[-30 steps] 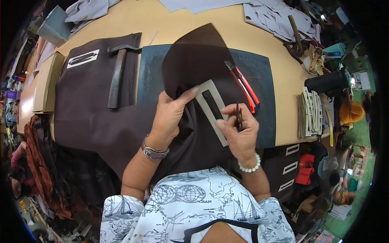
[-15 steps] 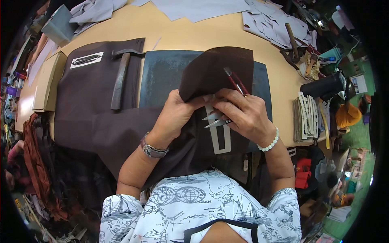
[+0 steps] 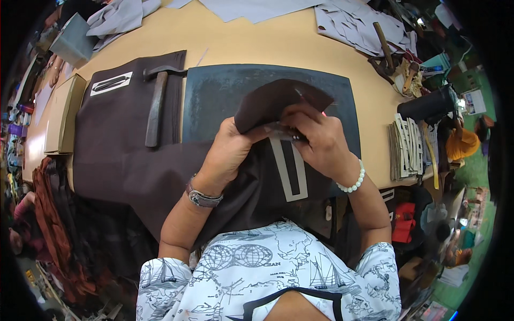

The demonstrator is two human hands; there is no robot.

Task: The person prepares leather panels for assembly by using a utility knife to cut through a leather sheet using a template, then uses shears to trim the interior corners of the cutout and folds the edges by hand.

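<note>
Both hands meet over a dark cutting mat (image 3: 225,91) on a tan table (image 3: 267,43). My left hand (image 3: 227,152) pinches the near edge of a dark brown leather piece (image 3: 267,99), which is lifted and folded back over the mat. My right hand (image 3: 316,136) grips the same edge from the right, with a thin dark tool caught between its fingers. A pale rectangular frame template (image 3: 292,171) lies on the brown leather just below the hands. A red-tipped tool peeks out past my right fingers.
A hammer (image 3: 155,107) rests on a large brown leather sheet (image 3: 123,134) at left, beside a cardboard box (image 3: 61,115). Grey cut pieces (image 3: 358,24) and tools lie at the far right. A stack of pale templates (image 3: 407,147) stands at the right edge.
The leather piece has been folded back further over the mat. Both hands came together at its edge. The frame template turned from slanted to straight and now lies below the hands.
</note>
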